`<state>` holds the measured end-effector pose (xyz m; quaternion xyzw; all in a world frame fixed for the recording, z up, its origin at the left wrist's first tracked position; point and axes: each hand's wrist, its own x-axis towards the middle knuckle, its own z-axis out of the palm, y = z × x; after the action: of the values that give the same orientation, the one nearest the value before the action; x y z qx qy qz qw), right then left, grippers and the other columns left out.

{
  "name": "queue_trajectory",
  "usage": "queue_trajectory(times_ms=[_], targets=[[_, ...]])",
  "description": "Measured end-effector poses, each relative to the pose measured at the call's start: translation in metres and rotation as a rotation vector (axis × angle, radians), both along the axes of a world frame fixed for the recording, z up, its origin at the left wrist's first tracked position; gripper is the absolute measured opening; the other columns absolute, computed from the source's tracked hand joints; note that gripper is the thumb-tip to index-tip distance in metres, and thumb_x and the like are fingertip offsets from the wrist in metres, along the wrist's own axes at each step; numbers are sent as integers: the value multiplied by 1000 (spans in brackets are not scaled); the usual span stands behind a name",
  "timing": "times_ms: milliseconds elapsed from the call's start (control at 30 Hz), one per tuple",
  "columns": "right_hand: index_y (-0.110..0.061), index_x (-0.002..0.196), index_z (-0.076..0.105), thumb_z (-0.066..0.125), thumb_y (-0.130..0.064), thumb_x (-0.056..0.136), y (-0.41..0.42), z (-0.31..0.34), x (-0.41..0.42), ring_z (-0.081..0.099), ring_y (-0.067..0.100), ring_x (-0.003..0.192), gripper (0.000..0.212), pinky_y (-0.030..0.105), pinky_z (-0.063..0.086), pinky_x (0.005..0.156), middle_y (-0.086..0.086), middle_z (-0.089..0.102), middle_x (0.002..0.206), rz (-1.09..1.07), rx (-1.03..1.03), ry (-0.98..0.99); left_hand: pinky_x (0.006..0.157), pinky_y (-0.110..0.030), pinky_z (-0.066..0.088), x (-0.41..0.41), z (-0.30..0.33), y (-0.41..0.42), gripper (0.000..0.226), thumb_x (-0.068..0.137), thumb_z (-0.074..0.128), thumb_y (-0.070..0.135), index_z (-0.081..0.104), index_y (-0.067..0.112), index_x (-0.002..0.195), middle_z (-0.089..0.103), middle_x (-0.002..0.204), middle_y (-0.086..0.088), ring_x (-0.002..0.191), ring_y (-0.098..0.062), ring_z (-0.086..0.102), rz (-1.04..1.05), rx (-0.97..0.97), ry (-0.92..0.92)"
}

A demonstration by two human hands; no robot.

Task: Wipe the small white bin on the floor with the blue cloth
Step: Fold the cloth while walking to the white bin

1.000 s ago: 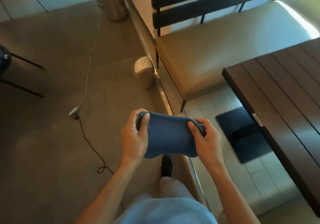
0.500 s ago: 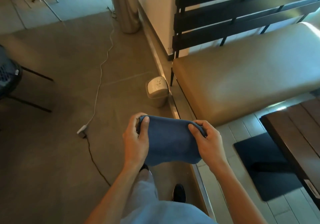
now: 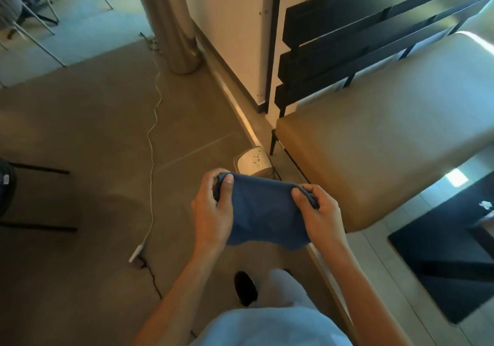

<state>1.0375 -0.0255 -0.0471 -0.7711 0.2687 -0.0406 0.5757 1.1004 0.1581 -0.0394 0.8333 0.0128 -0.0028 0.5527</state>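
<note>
My left hand (image 3: 211, 212) and right hand (image 3: 320, 212) each pinch the blue cloth (image 3: 264, 217), stretched above the white bin (image 3: 252, 161) standing beside the bench (image 3: 374, 142).

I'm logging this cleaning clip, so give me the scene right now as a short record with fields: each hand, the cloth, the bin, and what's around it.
left hand: left hand grips the left end of the blue cloth
right hand: right hand pinches the cloth's right end
cloth: stretched between both hands, held in the air
bin: small white bin on the floor, partly hidden behind the cloth, not touched
bin's neighbours: tan bench to its right, white cable to its left
wiping: not yet begun
</note>
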Motion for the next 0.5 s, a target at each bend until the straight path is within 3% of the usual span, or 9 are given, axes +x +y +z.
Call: queue_trajectory(times_ms=[267, 400, 500], targets=[[-35, 100, 65, 59, -36, 95, 5, -16, 94, 66, 3, 90, 7, 28, 55, 79, -13, 69, 93, -53, 13, 37, 80, -7, 45, 97, -12, 3, 15, 102, 55, 36, 61, 28, 113, 65, 99, 17, 99, 4, 61, -19, 24, 0], [-29, 103, 60, 58, -40, 95, 9, -25, 147, 67, 11, 87, 15, 35, 58, 75, -5, 68, 92, -78, 101, 111, 77, -7, 45, 149, -16, -7, 11, 102, 56, 32, 60, 25, 110, 63, 93, 24, 93, 6, 61, -17, 25, 21], [-25, 105, 58, 57, -41, 95, 9, -26, 187, 68, 13, 80, 19, 40, 61, 74, -1, 67, 90, -89, 172, 178, 72, -10, 47, 182, -17, -15, 10, 102, 56, 29, 59, 23, 109, 63, 88, 18, 87, 0, 62, -85, 58, 18]])
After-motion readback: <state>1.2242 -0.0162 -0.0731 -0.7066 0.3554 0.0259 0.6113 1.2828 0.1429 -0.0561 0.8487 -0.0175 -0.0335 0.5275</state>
